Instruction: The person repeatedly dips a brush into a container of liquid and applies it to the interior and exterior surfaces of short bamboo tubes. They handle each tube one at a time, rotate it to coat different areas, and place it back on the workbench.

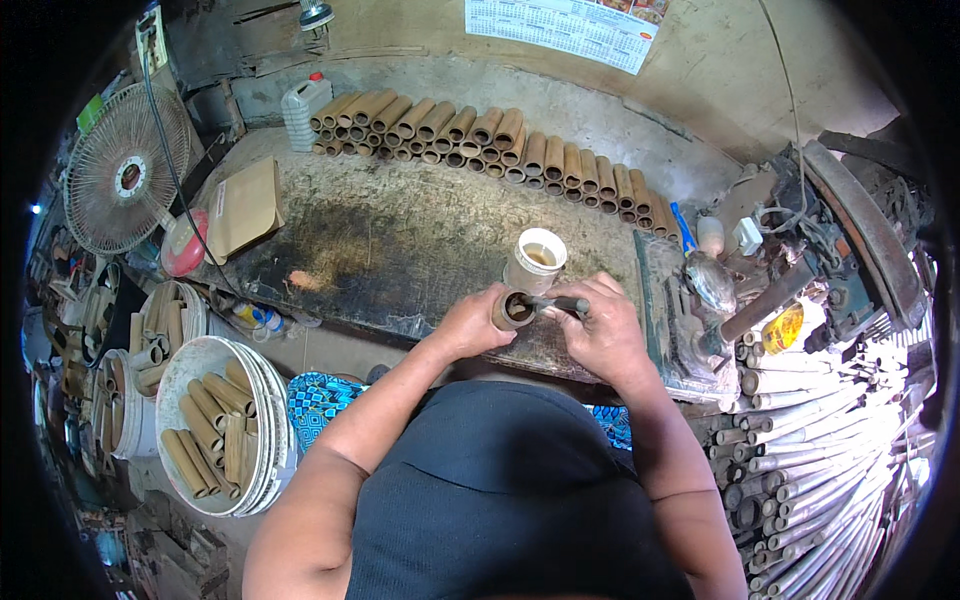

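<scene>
Over the front edge of the wooden workbench [400,235], my left hand [474,324] is closed around a short bamboo tube [512,318], its open mouth facing up. My right hand [610,330] pinches a short, dark stick-like tool [568,303]. The tool's far end reaches the tube's mouth; its tip is hard to make out, so I cannot tell its exact kind. Just beyond both hands stands a plastic container [541,236] with a white rim and some brownish liquid inside.
Stacked bamboo tubes [435,125] line the wall beside a jug [304,112]. Left are a brown folder [248,208], a fan [128,175] and a white bucket [262,470] of bamboo pieces. Tools, a blue-handled brush [684,226] and long bamboo poles [830,460] crowd the right.
</scene>
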Demonstrator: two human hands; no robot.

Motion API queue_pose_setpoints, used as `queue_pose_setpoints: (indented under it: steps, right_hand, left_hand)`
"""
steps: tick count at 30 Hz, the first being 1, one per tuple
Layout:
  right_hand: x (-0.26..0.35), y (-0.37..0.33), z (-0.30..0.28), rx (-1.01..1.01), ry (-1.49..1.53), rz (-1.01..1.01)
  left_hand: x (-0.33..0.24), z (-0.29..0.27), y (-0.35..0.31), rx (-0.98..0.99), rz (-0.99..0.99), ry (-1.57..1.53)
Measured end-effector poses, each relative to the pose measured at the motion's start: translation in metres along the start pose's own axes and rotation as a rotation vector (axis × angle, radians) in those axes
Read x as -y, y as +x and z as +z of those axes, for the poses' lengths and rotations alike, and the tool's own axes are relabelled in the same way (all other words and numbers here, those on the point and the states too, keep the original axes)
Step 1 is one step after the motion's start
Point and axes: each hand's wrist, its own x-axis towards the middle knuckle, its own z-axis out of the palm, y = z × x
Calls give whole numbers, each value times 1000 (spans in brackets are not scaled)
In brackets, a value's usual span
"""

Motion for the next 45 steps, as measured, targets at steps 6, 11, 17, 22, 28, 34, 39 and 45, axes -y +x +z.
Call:
queue_pose_setpoints:
  steps: [6, 11, 17, 22, 28, 34, 39, 45]
  right_hand:
    - [15, 2, 19, -14, -15, -13]
    - [9, -7, -4, -57, -48, 24]
    - [7, -2, 29, -13, 8, -4]
    - [6, -6, 3, 72, 15, 0]
    - [18, 5, -42, 261, 31, -100]
    - [21, 7, -44, 441, 11, -140]
    - [9, 30, -2, 607, 16, -97]
    - [3, 35, -40, 567, 57, -158]
  left_hand:
    - [-1, 4, 3, 5, 4, 24]
    - [4, 6, 2, -5, -3, 33]
    - [0, 7, 3, -12, 44, 72]
    - [1, 6, 3, 20, 29, 24]
    - [7, 4, 11, 50, 76, 45]
    - [8, 6, 10, 115, 103, 25]
    - [5, 5, 11, 153, 134, 22]
    - [6, 3, 10, 156, 134, 13]
